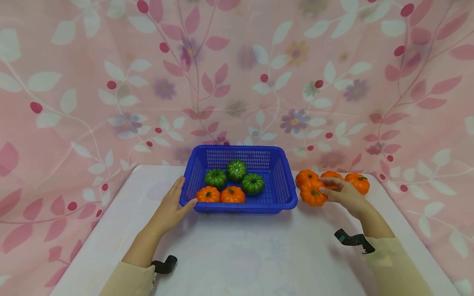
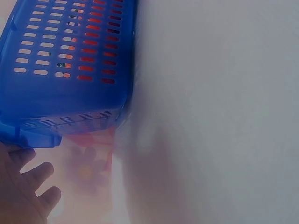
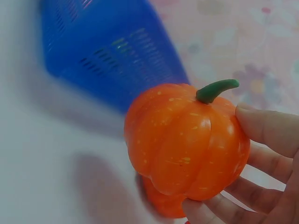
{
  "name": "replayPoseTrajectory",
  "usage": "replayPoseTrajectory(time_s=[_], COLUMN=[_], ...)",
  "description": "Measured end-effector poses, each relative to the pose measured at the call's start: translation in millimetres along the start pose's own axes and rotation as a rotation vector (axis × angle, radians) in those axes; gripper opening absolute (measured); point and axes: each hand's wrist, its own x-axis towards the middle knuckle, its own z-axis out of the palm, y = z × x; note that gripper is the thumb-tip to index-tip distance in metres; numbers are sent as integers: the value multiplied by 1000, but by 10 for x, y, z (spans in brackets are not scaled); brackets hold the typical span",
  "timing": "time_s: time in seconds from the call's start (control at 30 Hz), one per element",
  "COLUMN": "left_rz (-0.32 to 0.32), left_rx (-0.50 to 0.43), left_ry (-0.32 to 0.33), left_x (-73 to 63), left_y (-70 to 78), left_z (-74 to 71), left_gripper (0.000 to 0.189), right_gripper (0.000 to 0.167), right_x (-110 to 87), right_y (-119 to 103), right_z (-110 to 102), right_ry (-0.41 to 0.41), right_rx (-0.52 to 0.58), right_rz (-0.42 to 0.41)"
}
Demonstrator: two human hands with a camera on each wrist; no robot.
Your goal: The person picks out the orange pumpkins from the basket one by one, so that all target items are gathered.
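A blue plastic basket [image 1: 241, 209] with slotted walls stands on the table. My left hand [image 1: 172, 205] holds its near left corner, thumb over the rim and fingers along the outside; in the left wrist view the fingertips show beside the rim while the thumb is hidden. Inside the basket lie several small pumpkins: green ones [image 1: 253, 183] towards the back and two orange ones [image 1: 232, 195] along the front. Right of the basket, my right hand [image 1: 344, 195] grips an orange pumpkin [image 3: 187, 140] with a green stem between thumb and fingers.
Several more orange pumpkins are grouped at the table's back right, among them one [image 1: 307, 177] close to the basket and one [image 1: 357, 183] beyond my right hand. The white table [image 1: 237, 255] meets a pink floral curtain [image 1: 240, 82] behind the basket.
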Motion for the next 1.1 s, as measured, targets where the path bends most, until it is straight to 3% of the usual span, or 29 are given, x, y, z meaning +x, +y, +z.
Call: replayPoseTrajectory(time_s=[0.47, 0.8, 1.1], left_rz=[1, -12, -15], left_rx=[-4, -14, -18], left_ry=[-2, -6, -9], left_x=[12, -2, -12], left_y=[43, 25, 7], left_z=[-30, -13, -6], left_gripper=[91, 91, 92], right_gripper=[62, 60, 55], right_x=[92, 72, 42], right_y=[390, 394, 431], right_z=[36, 42, 15], right_ry=[-49, 7, 6], right_rx=[105, -2, -16], right_rz=[73, 62, 35])
